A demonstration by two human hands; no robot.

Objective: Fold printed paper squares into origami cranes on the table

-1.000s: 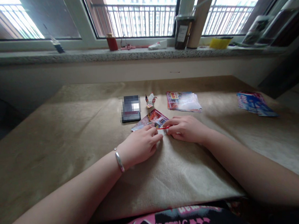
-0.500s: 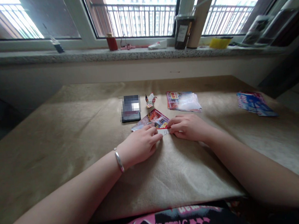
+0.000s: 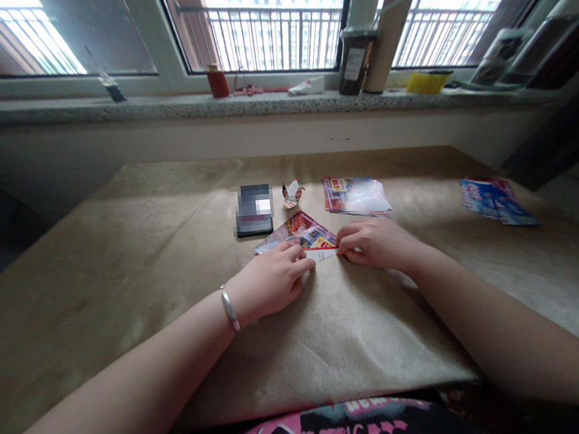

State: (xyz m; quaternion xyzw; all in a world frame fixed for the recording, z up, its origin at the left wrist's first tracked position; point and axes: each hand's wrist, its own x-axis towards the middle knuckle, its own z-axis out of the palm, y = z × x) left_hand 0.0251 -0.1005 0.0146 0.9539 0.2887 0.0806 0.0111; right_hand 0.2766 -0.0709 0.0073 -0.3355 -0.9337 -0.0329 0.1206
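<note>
A sheet of printed, glossy paper (image 3: 297,226), folded into a triangle with a white strip along its near edge, lies on the table in front of me. My left hand (image 3: 278,271) rests on its left part with curled fingers, thumb at the white strip, and covers some of it. At the triangle's right corner, my right hand (image 3: 371,240) has its fingertips pinched together on the paper. Just beyond the triangle stands a small folded paper figure (image 3: 292,193). To its left is a dark, phone-like device (image 3: 254,213), partly blurred out.
A stack of printed sheets (image 3: 356,195) lies behind my right hand. More blue and red leaflets (image 3: 499,200) are fanned out at the table's right side. Beyond the table (image 3: 124,277), a stone windowsill (image 3: 171,109) carries a red container (image 3: 217,82), a dark canister and a yellow item.
My right hand has slid a little to the right along the paper's near edge, out to the corner, uncovering more of the print and white strip. My left hand has stayed in place.
</note>
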